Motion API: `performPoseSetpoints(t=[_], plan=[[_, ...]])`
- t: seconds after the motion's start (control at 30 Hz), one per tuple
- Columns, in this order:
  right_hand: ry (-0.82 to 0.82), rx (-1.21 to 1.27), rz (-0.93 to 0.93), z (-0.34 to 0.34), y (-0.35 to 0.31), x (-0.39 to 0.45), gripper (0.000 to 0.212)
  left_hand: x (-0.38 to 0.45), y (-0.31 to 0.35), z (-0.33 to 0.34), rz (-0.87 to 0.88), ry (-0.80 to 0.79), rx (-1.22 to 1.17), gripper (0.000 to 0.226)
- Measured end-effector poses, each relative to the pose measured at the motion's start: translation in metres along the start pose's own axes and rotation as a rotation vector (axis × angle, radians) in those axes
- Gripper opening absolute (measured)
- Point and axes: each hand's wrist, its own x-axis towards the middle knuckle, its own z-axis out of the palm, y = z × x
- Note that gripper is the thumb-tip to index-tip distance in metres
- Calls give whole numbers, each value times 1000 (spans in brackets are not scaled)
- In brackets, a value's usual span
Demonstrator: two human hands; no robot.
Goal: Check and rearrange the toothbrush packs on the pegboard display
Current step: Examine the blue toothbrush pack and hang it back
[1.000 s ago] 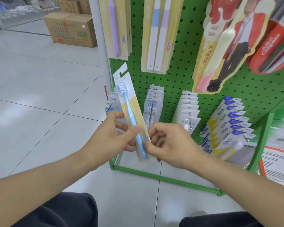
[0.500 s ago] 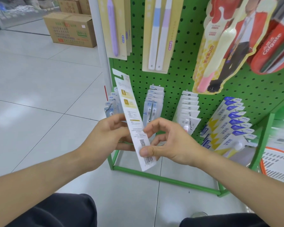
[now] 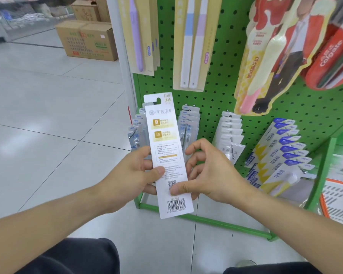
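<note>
Facing the person now is the printed back of the toothbrush pack (image 3: 169,155), where a second ago its front with the blue brush showed; it has been turned over and brought nearly upright, hang-hole at the top, barcode at the bottom. That reads as the checking step: the label side is being looked over, and the pack is not yet back on a hook.

Behind it stands the green pegboard (image 3: 228,62), with long yellow packs hung high, rows of small white packs lower down, blue-and-yellow packs at the right and a red toothpaste pack at the upper right corner. Grey floor tiles (image 3: 48,107) spread to the left, where a cardboard box (image 3: 87,39) sits well apart from the stand.

The left hand (image 3: 135,175) holds the pack's left edge, thumb across the print. The right hand (image 3: 208,173) pinches the right edge, thumb near the square code, other fingers loosely curled behind.
</note>
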Motion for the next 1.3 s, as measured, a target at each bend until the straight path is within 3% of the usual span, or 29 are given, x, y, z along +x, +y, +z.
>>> performPoseSetpoints(t=[0.13, 0.47, 0.57, 0.73, 0.87, 0.97, 1.07, 1.2, 1.3], plan=[[-36, 1, -17, -1, 0, 1, 85, 0, -1, 1, -37, -39, -6, 40], [-28, 88, -33, -6, 0, 3, 27, -5, 1, 4, -81, -246, 199, 34], [19, 99, -43, -8, 0, 4, 25, -7, 1, 5, -91, -281, 253, 34], [65, 157, -61, -8, -3, 3, 21, -6, 3, 5, -104, -269, 286, 34], [-11, 134, -48, -4, -5, 1, 21, -6, 6, 9, -89, -208, 239, 23], [-53, 63, -38, 3, -3, 0, 23, -2, 5, 9, -29, -98, 258, 24], [12, -26, -41, 3, -2, 2, 15, -1, 4, 8, -23, -123, 275, 24], [150, -43, -54, -5, -4, 4, 62, -1, 1, 6, -37, -155, 318, 18], [161, -42, -91, -6, -4, 4, 74, -1, 1, 7, -21, -162, 382, 13]])
